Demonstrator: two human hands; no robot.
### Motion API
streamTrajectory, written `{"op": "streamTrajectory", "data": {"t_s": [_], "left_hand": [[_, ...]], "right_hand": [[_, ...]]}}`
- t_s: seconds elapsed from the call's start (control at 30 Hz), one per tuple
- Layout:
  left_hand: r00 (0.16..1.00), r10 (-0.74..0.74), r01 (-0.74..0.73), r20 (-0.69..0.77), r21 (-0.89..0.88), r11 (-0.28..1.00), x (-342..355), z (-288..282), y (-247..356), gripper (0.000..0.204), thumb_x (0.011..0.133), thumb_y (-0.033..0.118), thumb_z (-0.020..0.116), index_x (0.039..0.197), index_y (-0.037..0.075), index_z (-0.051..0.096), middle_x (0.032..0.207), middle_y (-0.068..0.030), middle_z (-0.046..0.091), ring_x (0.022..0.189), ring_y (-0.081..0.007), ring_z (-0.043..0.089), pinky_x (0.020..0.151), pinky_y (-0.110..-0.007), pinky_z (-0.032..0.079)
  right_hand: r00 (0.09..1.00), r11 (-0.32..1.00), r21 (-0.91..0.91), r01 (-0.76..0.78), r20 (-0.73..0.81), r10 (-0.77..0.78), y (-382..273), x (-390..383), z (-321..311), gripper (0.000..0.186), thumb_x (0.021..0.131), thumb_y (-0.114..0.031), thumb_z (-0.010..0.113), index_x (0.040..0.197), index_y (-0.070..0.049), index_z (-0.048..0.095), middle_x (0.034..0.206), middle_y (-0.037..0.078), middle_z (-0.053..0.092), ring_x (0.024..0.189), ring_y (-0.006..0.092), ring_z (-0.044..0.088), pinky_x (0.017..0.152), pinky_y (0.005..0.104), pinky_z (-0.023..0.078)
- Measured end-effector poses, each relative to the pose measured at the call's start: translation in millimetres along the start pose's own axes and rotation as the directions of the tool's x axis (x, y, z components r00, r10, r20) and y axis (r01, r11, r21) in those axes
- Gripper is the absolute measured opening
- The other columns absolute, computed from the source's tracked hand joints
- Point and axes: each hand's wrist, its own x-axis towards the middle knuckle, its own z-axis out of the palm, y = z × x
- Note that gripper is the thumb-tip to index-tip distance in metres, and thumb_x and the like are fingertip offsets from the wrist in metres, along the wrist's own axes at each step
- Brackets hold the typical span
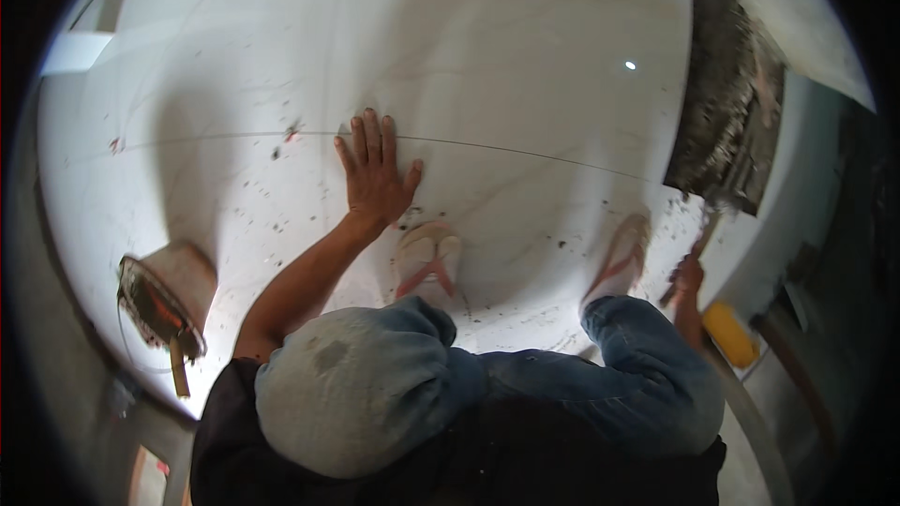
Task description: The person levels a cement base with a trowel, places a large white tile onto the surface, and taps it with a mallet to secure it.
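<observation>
My left hand (377,169) lies flat on the glossy white tile floor (525,66), fingers spread across a thin dark joint line. Near the right side, my right hand (689,277) is closed around the handle of a wooden-handled tool (706,232). The tool's head is blurred, so I cannot tell its exact kind. It reaches the near end of a dark, rough strip of mortar (717,98) that lies open beside the tile edge. Dark crumbs are scattered over the tiles around my left hand and my feet.
A mortar-smeared bucket (192,281) stands at the left with a wooden handle (179,370) sticking out. My feet in flip-flops (429,258) are on the tiles. A yellow object (731,335) lies behind my right hand, near a curved hose or pipe (750,412).
</observation>
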Motion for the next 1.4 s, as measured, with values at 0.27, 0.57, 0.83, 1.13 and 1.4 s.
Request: {"op": "streamTrajectory", "data": {"t_s": [0.27,0.57,0.83,1.13,1.4], "left_hand": [[0.509,0.776,-0.733,0.371,-0.284,0.617,31.7,0.0,98.5,0.074,0.092,0.053,0.039,0.147,0.007,0.024,0.155,-0.0135,0.015,0.145,-0.0281,0.007,0.116,-0.05,0.002],[-0.006,0.838,-0.289,0.546,-0.803,0.522,-29.3,3.5,162.4,0.058,0.092,0.048,0.048,0.135,0.009,0.048,0.137,-0.0184,0.046,0.134,-0.0297,0.036,0.113,-0.043,0.022],[0.387,0.514,0.264,0.765,-0.626,0.734,-55.9,-21.0,151.7,0.049,0.079,0.005,0.068,0.127,0.011,0.058,0.088,-0.0082,0.066,0.059,-0.0148,0.053,0.059,-0.03,0.049],[0.633,0.127,0.286,0.764,-0.383,0.879,-86.1,-75.0,177.5,0.044,0.075,-0.002,0.065,0.118,0.005,0.061,0.102,-0.0123,0.058,0.075,-0.0205,0.059,0.072,-0.032,0.05],[0.67,0.348,0.473,0.656,-0.738,0.482,-132.4,-15.6,212.1,0.05,0.083,0.011,0.065,0.131,0.007,0.05,0.112,-0.0133,0.062,0.089,-0.0249,0.064,0.081,-0.035,0.051]], "right_hand": [[0.9,0.888,0.148,-0.434,0.047,0.433,195.0,-24.1,9.2,0.06,0.09,-0.061,0.049,0.068,-0.005,0.057,0.054,0.006,0.052,0.043,0.0185,0.048,0.041,0.0359,0.037],[0.962,0.636,-0.757,-0.15,0.036,0.269,61.8,36.1,-60.1,0.066,0.075,-0.051,0.068,0.111,0.004,0.062,0.096,0.021,0.067,0.083,0.0291,0.067,0.075,0.0403,0.053],[0.935,0.518,-0.788,0.333,0.345,-0.076,-48.2,122.6,-74.5,0.067,0.063,-0.051,0.076,0.096,0.004,0.06,0.1,0.025,0.063,0.096,0.0369,0.063,0.083,0.0426,0.05],[0.613,0.413,-0.454,0.79,0.551,-0.567,32.7,188.8,-74.4,0.046,0.074,-0.019,0.07,0.109,-0.001,0.046,0.095,0.024,0.053,0.088,0.0408,0.055,0.077,0.046,0.045],[0.405,0.307,-0.264,0.914,0.582,-0.705,-123.2,59.6,-35.8,0.039,0.088,-0.011,0.051,0.125,0.001,0.043,0.098,0.025,0.059,0.092,0.0401,0.059,0.081,0.0403,0.046]]}}
